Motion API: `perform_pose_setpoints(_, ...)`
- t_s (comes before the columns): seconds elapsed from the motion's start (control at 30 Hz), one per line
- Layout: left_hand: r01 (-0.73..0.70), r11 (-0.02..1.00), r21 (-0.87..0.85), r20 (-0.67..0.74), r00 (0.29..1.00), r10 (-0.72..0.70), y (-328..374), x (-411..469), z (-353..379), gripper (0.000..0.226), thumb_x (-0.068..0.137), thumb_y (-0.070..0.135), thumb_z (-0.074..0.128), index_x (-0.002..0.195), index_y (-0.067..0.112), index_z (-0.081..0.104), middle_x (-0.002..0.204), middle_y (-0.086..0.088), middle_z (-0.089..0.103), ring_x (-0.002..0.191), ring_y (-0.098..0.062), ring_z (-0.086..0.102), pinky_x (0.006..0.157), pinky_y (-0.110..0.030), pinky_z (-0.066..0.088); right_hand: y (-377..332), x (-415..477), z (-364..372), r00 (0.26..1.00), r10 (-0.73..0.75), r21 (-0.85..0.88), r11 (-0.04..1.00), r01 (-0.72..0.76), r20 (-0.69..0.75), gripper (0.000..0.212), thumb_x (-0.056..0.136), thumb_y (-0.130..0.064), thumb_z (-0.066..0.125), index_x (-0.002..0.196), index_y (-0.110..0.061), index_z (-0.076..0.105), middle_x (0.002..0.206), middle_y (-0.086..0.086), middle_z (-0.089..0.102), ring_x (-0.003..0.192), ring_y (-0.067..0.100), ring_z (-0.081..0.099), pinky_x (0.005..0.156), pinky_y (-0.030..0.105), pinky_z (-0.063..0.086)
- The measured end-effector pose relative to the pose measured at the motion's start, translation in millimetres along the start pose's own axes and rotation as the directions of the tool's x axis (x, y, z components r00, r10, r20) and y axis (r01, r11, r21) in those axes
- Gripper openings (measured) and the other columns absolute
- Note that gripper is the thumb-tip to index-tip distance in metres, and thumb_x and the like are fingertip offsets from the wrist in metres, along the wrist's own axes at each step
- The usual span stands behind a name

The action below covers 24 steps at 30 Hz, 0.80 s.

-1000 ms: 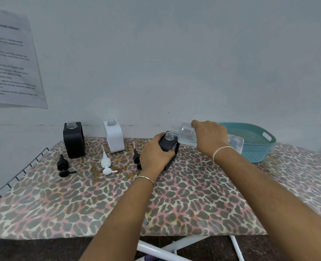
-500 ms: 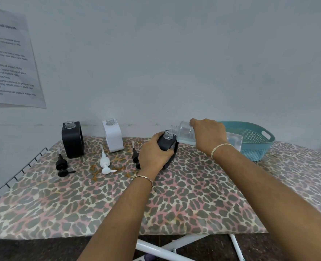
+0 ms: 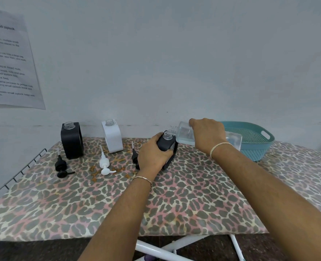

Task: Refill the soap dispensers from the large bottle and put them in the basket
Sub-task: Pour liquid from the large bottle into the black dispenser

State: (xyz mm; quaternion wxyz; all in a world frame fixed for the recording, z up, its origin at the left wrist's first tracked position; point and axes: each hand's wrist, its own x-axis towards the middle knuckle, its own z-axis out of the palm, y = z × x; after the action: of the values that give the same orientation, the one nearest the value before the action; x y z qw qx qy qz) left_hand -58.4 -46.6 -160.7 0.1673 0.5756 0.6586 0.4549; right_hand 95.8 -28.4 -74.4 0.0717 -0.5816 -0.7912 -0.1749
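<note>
Watching from the head view, I judged spillage the main risk. My left hand was wrapped around the tilted black dispenser, which rested on the leopard-print board. My right hand gripped the large clear bottle, lying nearly level, its mouth just above the dispenser's narrow neck. A slight misalignment or a steeper tip could send soap over the cover. Further left lay three loose pumps; the black pump was half hidden behind my left hand. At the far edge stood an open black dispenser and a white dispenser. The teal basket sat far right, partly blocked. I could not make out any stream or fill level.
</note>
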Motion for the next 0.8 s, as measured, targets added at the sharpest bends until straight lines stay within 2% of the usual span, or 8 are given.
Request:
perform_pose_setpoints(0.2, 0.005, 1.0, 0.023, 0.005, 1.0, -0.005, -0.2, 0.5, -0.7, 0.066, 0.074, 0.027, 0.073, 0.136, 0.032, 0.052, 0.12, 0.006, 0.066, 0.106, -0.018, 0.062, 0.084, -0.032, 0.053, 0.3, 0.7, -0.1, 1.0, 0.007, 0.007, 1.0, -0.007, 0.006, 0.044, 0.08, 0.002, 0.053, 0.119, -0.017, 0.053, 0.072, -0.001, 0.044, 0.07, 0.022, 0.047, 0.063, 0.029, 0.037)
perform_pose_setpoints(0.37, 0.0, 1.0, 0.03, 0.016, 1.0, -0.001, -0.1, 0.5, -1.7, 0.067, 0.074, 0.028, 0.073, 0.137, 0.032, 0.051, 0.119, 0.006, 0.067, 0.105, -0.019, 0.063, 0.085, -0.036, 0.054, -0.4, 1.2, -0.2, 1.0, 0.006, 0.005, 1.0, -0.006, 0.007, 0.042, 0.08, 0.002, 0.053, 0.118, -0.017, 0.054, 0.069, -0.002, 0.043, 0.07, 0.022, 0.048, 0.062, 0.029, 0.038)
perform_pose_setpoints(0.53, -0.007, 0.999, 0.032, 0.034, 0.999, 0.006, -1.2, 1.2, -2.9, 0.068, 0.075, 0.029, 0.072, 0.139, 0.032, 0.049, 0.12, 0.006, 0.067, 0.106, -0.018, 0.063, 0.086, -0.036, 0.054, -0.6, 0.7, -1.8, 1.0, 0.002, 0.004, 1.0, -0.002, 0.016, 0.043, 0.081, 0.0, 0.054, 0.12, -0.017, 0.054, 0.076, 0.0, 0.047, 0.072, 0.021, 0.047, 0.064, 0.03, 0.039)
perform_pose_setpoints(0.8, -0.058, 0.998, 0.025, 0.052, 0.997, 0.057, -7.6, 0.4, -4.9, 0.069, 0.077, 0.039, 0.069, 0.141, 0.033, 0.045, 0.123, 0.01, 0.065, 0.108, -0.012, 0.062, 0.089, -0.03, 0.053, -1.3, 3.7, -2.4, 1.0, -0.01, -0.015, 1.0, 0.011, 0.029, 0.043, 0.079, 0.003, 0.053, 0.117, -0.017, 0.054, 0.064, -0.003, 0.038, 0.07, 0.021, 0.048, 0.063, 0.03, 0.039)
